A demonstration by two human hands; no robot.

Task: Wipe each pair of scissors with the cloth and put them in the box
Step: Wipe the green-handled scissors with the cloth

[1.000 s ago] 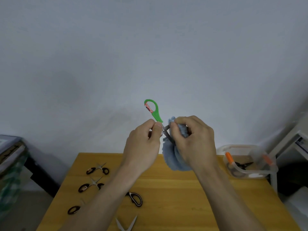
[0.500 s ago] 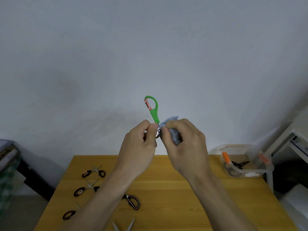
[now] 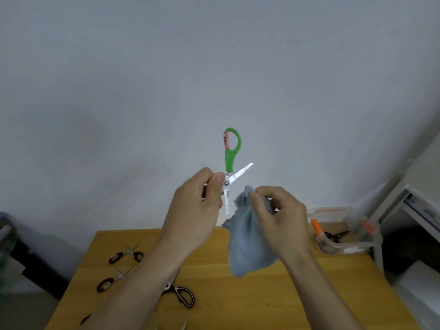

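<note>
Half a second ago the cloth [image 3: 250, 244] was bunched right against the blades. Now it has come away, and the green scissors [image 3: 230, 160] stand open with both blades bare.

Going left to right on the table [image 3: 273, 301]: small dark-handled scissors [image 3: 126, 254] lie near the left edge, with another pair [image 3: 112, 281] just in front of them. A black-and-white pair [image 3: 182, 295] lies nearer the middle, partly under the left arm.

The left hand [image 3: 197, 210] is up in the air above the table's far edge. Its thumb and fingers pinch the green scissors close to the screw. One green loop points up. One blade points up to the right and the other points down.

The right hand [image 3: 278, 217] is just beside it. Its fingers are curled and pinch the top of the cloth, which hangs down loose and is not touching the blades.

The clear box [image 3: 345, 231] sits at the far right corner of the table, with a dark pair inside.

The scissors look light, hard and stiff, with sharp edges and smooth metal that may slip. It is safer to hold them by the handle or near the screw. The cloth is soft and floppy, so it can fold around a blade.
</note>
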